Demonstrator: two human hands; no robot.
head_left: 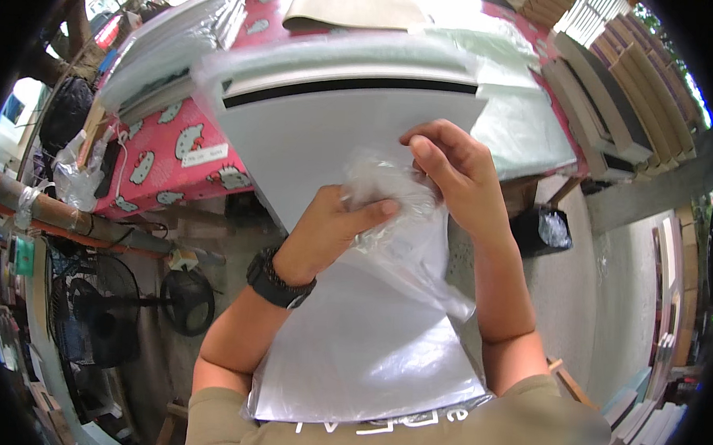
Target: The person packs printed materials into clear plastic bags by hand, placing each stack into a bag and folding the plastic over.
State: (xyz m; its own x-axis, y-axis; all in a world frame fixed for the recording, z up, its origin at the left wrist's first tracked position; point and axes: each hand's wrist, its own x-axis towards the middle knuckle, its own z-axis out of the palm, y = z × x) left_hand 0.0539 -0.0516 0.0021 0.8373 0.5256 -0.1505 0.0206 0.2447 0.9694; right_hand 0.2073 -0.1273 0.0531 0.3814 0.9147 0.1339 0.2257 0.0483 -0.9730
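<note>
left hand (324,229) pinching crinkled clear plastic bag (404,224) | right hand (454,167) gripping same film | flat smooth grey board (328,134) beneath

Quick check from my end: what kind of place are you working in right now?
Probably an outdoor or semi-open packing spot at a small workshop or stall. A table with a pink cartoon-print cloth holds stacked flat boards, more boards stand in a row at right, and both hands work a clear plastic bag over a grey board.

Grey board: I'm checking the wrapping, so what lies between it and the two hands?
Head view: crumpled clear plastic film lies between the grey board and both hands, left and right.
</note>
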